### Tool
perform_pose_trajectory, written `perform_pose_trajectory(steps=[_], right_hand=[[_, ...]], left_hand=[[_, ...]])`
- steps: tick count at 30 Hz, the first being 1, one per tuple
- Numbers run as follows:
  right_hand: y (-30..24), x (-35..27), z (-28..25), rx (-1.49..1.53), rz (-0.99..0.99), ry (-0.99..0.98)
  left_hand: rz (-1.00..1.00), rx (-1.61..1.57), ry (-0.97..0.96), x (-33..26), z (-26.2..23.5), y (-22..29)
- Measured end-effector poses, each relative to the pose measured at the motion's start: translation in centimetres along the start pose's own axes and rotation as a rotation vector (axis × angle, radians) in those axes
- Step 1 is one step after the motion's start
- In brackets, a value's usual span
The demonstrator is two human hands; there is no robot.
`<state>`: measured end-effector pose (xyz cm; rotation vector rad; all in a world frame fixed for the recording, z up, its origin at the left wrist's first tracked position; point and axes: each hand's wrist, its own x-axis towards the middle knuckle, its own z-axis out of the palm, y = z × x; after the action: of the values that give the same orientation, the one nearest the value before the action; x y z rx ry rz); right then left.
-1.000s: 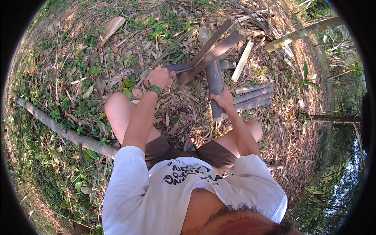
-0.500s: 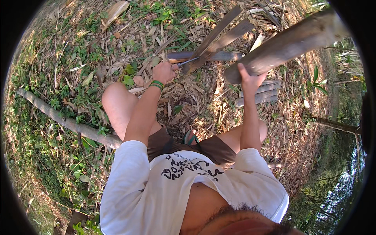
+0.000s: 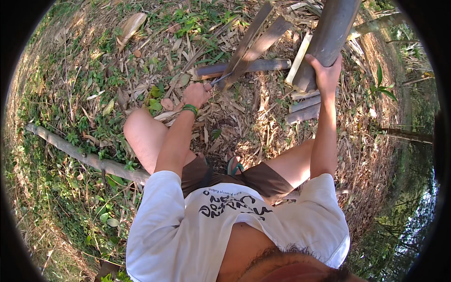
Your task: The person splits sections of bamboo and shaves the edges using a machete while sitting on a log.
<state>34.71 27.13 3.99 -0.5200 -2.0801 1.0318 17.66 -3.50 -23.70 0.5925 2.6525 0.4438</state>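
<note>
Plainly, right fingers (image 3: pixel 312 61) around bamboo (image 3: pixel 331 35), left fingers (image 3: pixel 206 87) seemingly around a knife (image 3: pixel 221 79); black lettering (image 3: pixel 240 202) on white shirt (image 3: pixel 199 237).

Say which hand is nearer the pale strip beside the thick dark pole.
Right. The right hand, gripping the thick dark pole, is just to the right of the pale strip; the left hand, holding a knife, is well off to its left.
</note>
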Motion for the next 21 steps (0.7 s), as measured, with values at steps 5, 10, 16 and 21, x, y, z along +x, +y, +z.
perform_pose_trajectory(steps=[5, 10, 16, 21], right_hand=[[3.0, -3.3, 3.6, 0.196, -0.035, 0.201], [16.8, -17.8, 8.6, -0.721, 0.581, -0.713], [13.1, -11.6, 5.8, -0.607, 0.459, -0.419], [9.3, -7.5, 4.5, -0.226, 0.284, -0.047]], left_hand=[[-0.009, -0.023, -0.014, -0.4, -1.0, 0.0], [0.061, 0.057, -0.079, -0.1, -2.3, 3.3], [-0.057, -0.078, -0.055, -0.1, 2.1, 2.0], [-0.014, -0.054, -0.058, -0.7, 1.9, 2.3]])
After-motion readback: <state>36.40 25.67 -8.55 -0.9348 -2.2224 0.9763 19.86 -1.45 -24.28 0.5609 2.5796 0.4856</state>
